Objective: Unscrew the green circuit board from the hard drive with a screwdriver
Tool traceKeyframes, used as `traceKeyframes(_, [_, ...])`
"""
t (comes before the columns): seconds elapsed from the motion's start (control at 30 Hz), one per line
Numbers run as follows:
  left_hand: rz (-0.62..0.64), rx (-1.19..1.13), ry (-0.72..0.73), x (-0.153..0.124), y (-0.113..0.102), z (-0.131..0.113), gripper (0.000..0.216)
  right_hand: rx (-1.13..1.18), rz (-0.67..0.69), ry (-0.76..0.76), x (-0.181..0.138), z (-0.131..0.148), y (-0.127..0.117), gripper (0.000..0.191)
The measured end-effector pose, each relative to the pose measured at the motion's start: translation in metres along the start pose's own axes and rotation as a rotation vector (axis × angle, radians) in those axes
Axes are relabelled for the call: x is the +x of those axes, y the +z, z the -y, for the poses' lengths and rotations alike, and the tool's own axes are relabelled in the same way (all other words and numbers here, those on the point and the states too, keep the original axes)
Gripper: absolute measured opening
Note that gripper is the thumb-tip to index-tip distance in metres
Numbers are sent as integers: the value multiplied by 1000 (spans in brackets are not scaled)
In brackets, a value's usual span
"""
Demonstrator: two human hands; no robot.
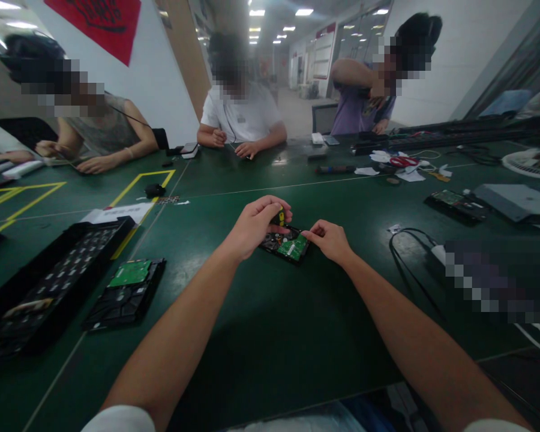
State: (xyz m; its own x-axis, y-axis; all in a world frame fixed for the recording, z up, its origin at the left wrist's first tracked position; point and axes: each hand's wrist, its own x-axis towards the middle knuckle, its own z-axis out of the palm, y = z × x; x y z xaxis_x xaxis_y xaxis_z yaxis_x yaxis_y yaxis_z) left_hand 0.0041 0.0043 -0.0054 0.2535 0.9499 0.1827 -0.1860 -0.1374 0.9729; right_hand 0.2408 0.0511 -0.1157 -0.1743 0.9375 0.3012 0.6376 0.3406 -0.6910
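A hard drive [292, 247] lies on the green tabletop in front of me, its green circuit board facing up. My left hand [257, 225] is closed around a screwdriver [280, 216] with a yellow-and-black handle, held upright over the drive's far left part. Its tip is hidden by the fingers. At the drive's right corner, my right hand [331, 240] pinches the edge with thumb and index finger.
Another hard drive [128, 287] lies to the left beside a long black tray [60, 282]. A third drive [458, 206], a grey box [517, 201] and a black cable [405, 231] are right. Several people sit opposite.
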Motion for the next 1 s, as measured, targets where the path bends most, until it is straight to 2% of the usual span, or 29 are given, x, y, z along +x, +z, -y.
traceKeyframes(0.27, [8,121,13,0,0,3,26,2,3,7,1,-2,1,32])
traceKeyframes(0.5, [-57,245,25,0,-4,0,26,-1,5,12,0,-2,1,32])
traceKeyframes(0.83, [-71,70,-36,-2,6,0,21,9,3,6,0,-3,1,32])
traceKeyframes(1.0, [-54,165,10,0,3,1,21,8,8,5,0,-3,1,32])
